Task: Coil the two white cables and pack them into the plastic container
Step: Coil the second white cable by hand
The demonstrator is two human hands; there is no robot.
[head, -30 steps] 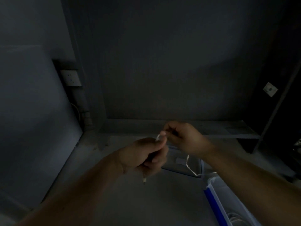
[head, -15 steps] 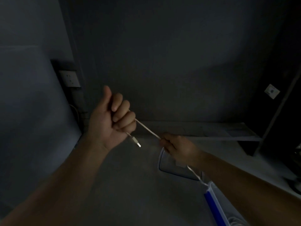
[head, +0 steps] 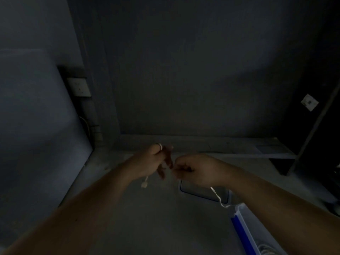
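Both hands meet just above the counter (head: 147,218), curled on one white cable (head: 217,196). The left hand (head: 149,162) has it looped over a finger, its plug (head: 144,184) dangling below the palm, and the right hand (head: 196,170) pinches it close beside. From there the cable trails down to the blue-edged plastic container (head: 242,223) at lower right.

Bare left hand (head: 150,161), bare right hand (head: 198,170), fingers (head: 167,157) motion-blurred, forearms (head: 257,190) bare, dimly lit
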